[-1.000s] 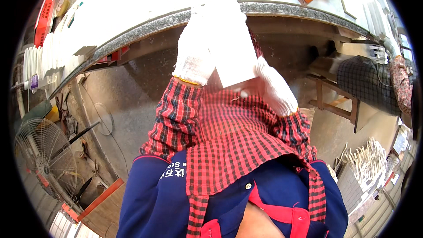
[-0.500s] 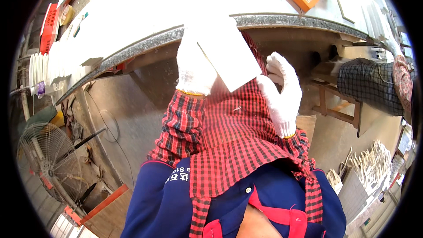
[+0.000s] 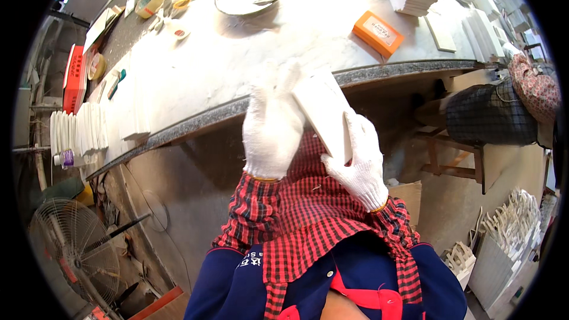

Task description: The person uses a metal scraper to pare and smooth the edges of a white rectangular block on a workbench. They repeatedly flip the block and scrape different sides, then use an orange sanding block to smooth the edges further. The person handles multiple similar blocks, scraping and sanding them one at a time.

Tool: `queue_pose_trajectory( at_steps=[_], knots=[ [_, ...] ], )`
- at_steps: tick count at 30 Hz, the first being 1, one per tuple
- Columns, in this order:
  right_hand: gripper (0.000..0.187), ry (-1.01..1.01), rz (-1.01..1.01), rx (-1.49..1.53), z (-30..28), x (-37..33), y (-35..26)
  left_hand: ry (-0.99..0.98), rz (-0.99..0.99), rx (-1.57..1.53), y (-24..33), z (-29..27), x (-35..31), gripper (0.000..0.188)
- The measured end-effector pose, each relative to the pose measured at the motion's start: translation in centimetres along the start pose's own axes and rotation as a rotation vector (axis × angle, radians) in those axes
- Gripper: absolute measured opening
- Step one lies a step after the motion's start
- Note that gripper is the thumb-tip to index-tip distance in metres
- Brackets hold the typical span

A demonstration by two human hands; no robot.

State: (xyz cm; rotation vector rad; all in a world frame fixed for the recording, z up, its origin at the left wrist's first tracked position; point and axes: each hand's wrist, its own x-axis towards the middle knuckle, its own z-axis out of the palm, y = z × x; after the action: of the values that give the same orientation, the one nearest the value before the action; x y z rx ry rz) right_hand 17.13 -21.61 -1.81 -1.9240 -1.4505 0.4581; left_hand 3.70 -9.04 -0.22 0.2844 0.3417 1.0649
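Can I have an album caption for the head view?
Gloved right hand holding a white slab by the pale table.

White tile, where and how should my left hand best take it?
Probably at the white tile's far end, by its long left edge, your left hand coming from the left: it is flat and straight-sided, and your right hand covers part of its near end.

Both arms (image 3: 250, 204) reach forward, and the left hand (image 3: 272, 127) points away with its fingers (image 3: 285, 83) up front (they look too blurry to count), while the right hand (image 3: 360, 169) sits nearer the chest, leaning left, its thumb (image 3: 333, 165) apart from its long fingers (image 3: 360, 127).
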Motion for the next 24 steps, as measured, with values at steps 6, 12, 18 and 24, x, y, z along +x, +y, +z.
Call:
queue_pose_trajectory(
  at_steps=[6, 12, 18, 24],
  knots=[
    [0.087, -0.303, 0.487, 1.550, -2.2, -0.9, 3.7, 0.018, 0.158, -0.002, 2.4, 1.2, 0.6, 0.054],
    [0.086, -0.468, 0.509, 2.306, -1.2, -1.0, 4.1, 0.089, 0.019, 0.058, -0.3, -1.1, -0.3, 0.051],
    [0.086, -0.541, 0.539, 2.370, -0.6, -1.0, 3.8, 0.086, -0.070, 0.051, -1.8, -0.8, -1.1, 0.052],
    [0.087, -0.552, 0.592, 2.392, -0.2, -1.3, 3.7, 0.040, -0.138, 0.069, -1.6, -0.5, -1.4, 0.055]
  ],
)
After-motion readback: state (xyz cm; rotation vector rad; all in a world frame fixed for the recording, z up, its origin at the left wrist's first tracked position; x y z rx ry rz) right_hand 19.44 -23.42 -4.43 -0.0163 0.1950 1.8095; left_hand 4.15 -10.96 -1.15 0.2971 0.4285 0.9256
